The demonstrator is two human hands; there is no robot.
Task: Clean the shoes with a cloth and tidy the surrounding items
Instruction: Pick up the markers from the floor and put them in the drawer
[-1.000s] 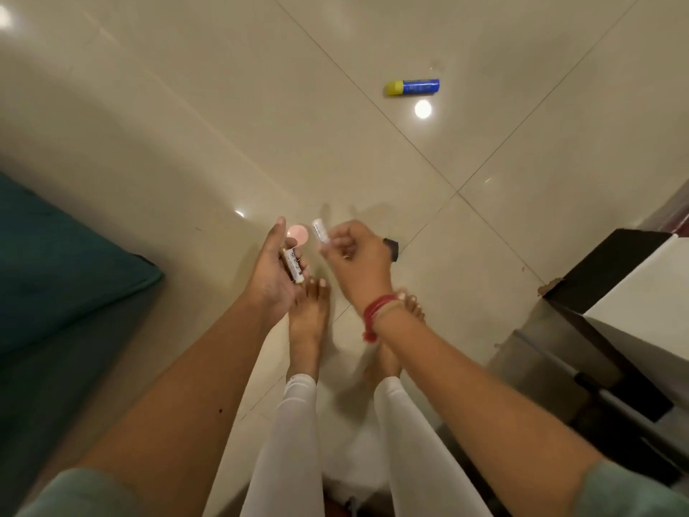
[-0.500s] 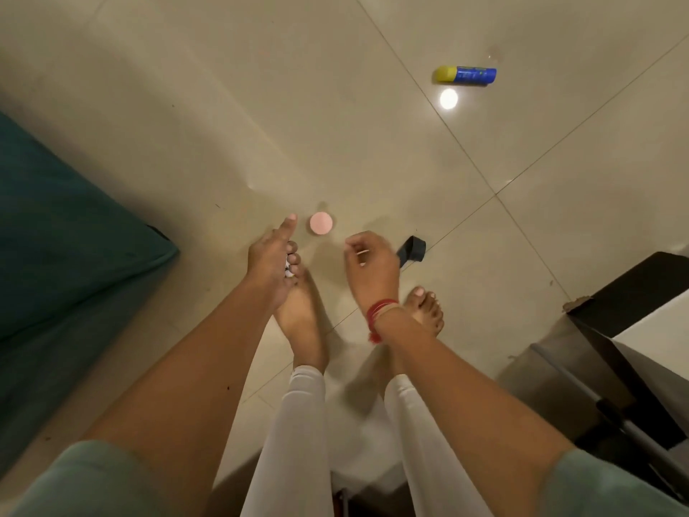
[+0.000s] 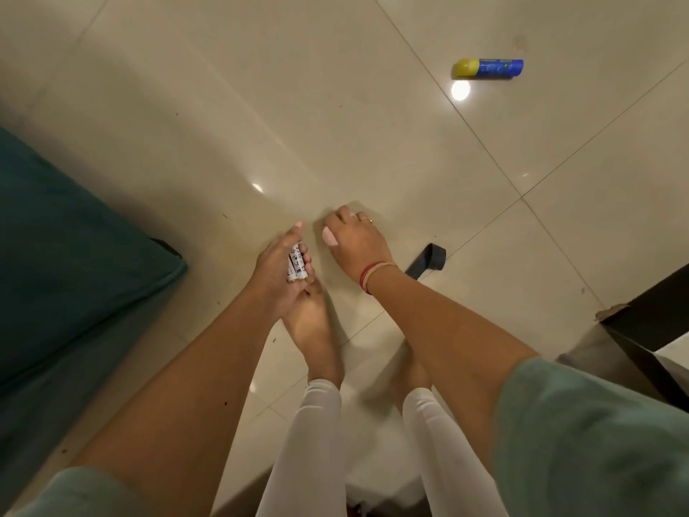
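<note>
White tubes [image 3: 296, 264] were held in the left hand [image 3: 279, 274] and a pink disc [image 3: 330, 236] gripped by the right hand [image 3: 359, 242]; the blue can [image 3: 488, 68] was not yet gathered (shoes unseen).

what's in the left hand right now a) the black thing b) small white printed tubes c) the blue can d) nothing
b: the left hand grips small white printed tubes; the blue can lies far off on the floor.
</note>
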